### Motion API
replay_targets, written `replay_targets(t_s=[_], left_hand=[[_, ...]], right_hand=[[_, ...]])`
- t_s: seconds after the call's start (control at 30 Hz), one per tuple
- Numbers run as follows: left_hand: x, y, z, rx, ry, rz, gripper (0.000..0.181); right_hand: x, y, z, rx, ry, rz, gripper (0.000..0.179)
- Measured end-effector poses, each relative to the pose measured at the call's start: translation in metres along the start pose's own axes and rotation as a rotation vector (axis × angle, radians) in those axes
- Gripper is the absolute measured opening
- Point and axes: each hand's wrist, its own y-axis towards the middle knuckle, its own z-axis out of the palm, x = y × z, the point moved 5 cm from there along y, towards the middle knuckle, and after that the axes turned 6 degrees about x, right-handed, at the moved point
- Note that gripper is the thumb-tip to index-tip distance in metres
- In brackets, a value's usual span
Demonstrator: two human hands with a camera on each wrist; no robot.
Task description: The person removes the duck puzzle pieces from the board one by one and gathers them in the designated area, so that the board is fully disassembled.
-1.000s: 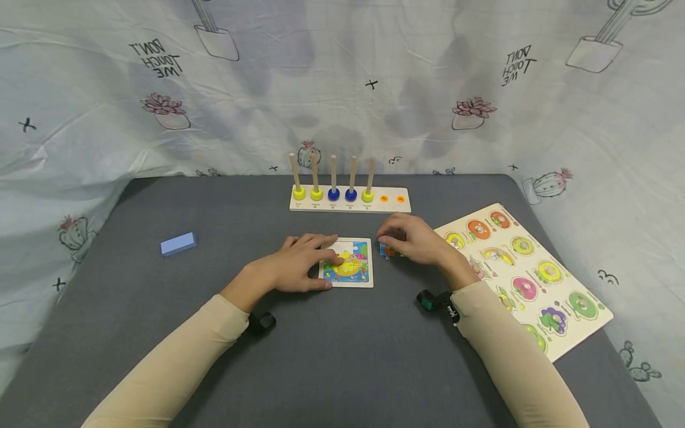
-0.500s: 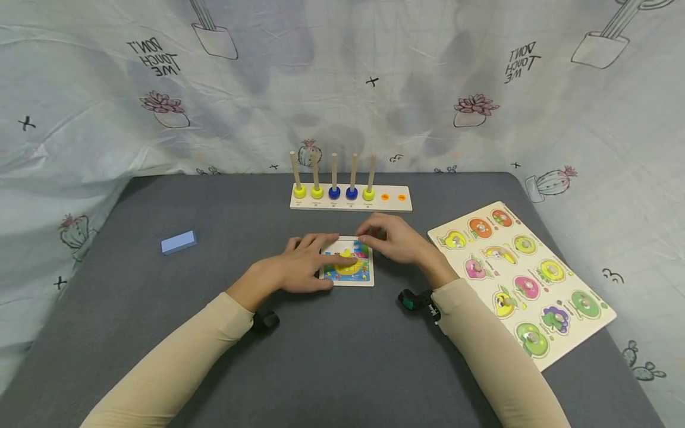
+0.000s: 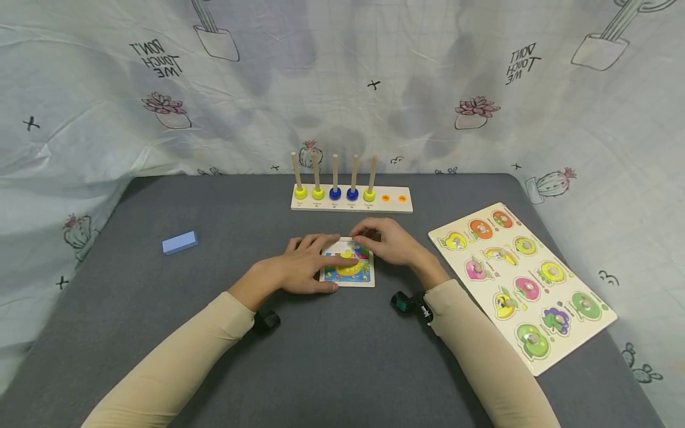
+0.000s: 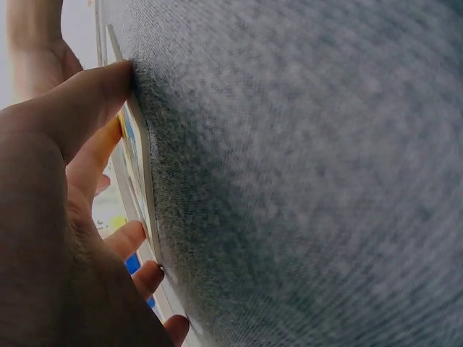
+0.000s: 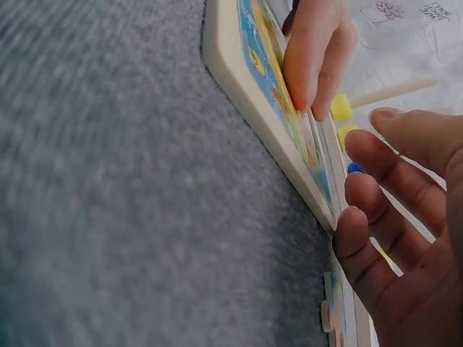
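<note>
Two hands are at the picture puzzle (image 3: 353, 276): the left hand (image 3: 299, 266) spread flat across its left edge, the right hand (image 3: 389, 241) loosely bent — thumb and fingertips apart — at its far right corner. The puzzle lies mid-bench; a peg stand (image 3: 377, 207) lines the bench's (image 3: 342, 362) far edge, a fruit board (image 3: 458, 261) its right edge, a blue block (image 3: 179, 242) nearer its left.

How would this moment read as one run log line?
left hand: spread on puzzle; right hand: at puzzle's far right corner, grip unclear; peg stand: beyond puzzle; fruit board: right side; blue block: left side
</note>
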Motion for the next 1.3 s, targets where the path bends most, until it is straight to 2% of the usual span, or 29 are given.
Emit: replay_targets(t_s=[0.33, 0.73, 1.03, 1.17, 1.3], left_hand=[[0.000, 0.000, 0.001, 0.001, -0.009, 0.013, 0.062], [0.001, -0.002, 0.002, -0.002, 0.000, 0.018, 0.062], [0.001, 0.000, 0.003, -0.011, 0.022, 0.030, 0.063], [0.002, 0.000, 0.003, -0.014, 0.025, 0.025, 0.063], [0.003, 0.000, 0.003, -0.019, 0.024, 0.026, 0.063]], right_hand=[[0.003, 0.004, 0.004, 0.036, -0.084, -0.023, 0.018], [0.007, 0.006, 0.005, 0.118, -0.160, -0.067, 0.021], [0.008, 0.008, 0.008, 0.107, -0.236, -0.126, 0.019], [0.011, 0.008, 0.006, 0.100, -0.215, -0.131, 0.018], [0.010, 0.006, 0.002, 0.106, -0.145, -0.091, 0.024]])
